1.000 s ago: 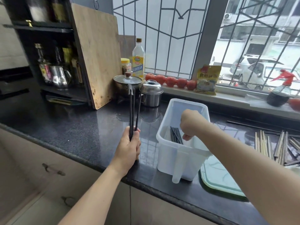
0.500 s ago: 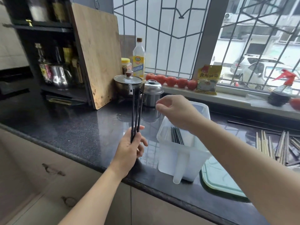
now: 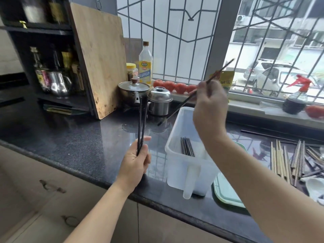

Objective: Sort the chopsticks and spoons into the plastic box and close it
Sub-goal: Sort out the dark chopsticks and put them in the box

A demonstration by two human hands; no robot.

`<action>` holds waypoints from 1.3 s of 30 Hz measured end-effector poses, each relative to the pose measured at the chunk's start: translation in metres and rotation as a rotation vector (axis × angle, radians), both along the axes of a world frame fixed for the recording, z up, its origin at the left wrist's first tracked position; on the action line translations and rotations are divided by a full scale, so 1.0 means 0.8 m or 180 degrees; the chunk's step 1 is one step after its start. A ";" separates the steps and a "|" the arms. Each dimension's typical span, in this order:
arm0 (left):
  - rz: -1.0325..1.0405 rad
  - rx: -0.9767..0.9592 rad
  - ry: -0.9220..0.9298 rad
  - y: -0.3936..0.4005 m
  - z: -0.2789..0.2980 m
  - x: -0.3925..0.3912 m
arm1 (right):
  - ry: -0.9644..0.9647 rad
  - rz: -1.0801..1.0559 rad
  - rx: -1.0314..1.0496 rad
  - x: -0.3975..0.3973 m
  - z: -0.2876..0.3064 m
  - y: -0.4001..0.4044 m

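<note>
A translucent white plastic box [image 3: 171,149] stands on the dark counter with several black chopsticks [image 3: 187,146] lying inside it. My left hand [image 3: 136,163] grips two black chopsticks [image 3: 141,123] upright, left of the box. My right hand [image 3: 209,109] hovers above the box's far end and pinches a single black chopstick [image 3: 177,110] that slants from upper right to lower left. A pile of wooden and dark chopsticks [image 3: 291,160] lies on the counter at the right, with a white spoon [image 3: 313,186] at its near end.
A pale green lid [image 3: 226,195] lies flat behind the box's right side. Two steel pots [image 3: 159,100] and a wooden cutting board [image 3: 100,57] stand at the back. Tomatoes [image 3: 175,86], a bottle [image 3: 145,64] and a spray bottle [image 3: 298,95] line the window sill.
My right hand came up out of the box, crossed to my left hand and took one black chopstick from the bundle, then lifted it to the right. My left hand holds fewer chopsticks.
</note>
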State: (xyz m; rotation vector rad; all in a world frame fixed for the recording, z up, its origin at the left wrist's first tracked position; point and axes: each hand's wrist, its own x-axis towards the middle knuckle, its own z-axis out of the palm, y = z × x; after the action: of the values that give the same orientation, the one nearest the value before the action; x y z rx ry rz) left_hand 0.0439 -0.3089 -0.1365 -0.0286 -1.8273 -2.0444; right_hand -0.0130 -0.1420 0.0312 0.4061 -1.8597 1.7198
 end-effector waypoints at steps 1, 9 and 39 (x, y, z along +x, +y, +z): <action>0.0011 0.0014 -0.0010 -0.001 -0.001 -0.001 | 0.0213 -0.0269 -0.0166 -0.005 0.015 0.013; 0.0066 0.0011 -0.0119 0.000 0.001 -0.003 | -0.1336 -0.0502 0.4055 -0.045 -0.010 0.027; -0.0240 -0.0660 0.0149 0.008 -0.003 0.003 | -0.0443 0.1248 0.2419 0.002 -0.043 -0.018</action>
State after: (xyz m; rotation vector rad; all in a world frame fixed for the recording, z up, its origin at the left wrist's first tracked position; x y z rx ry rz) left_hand 0.0466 -0.3027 -0.1387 -0.2041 -2.0290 -1.8773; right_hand -0.0113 -0.1567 -0.0028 1.0188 -2.6398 1.2052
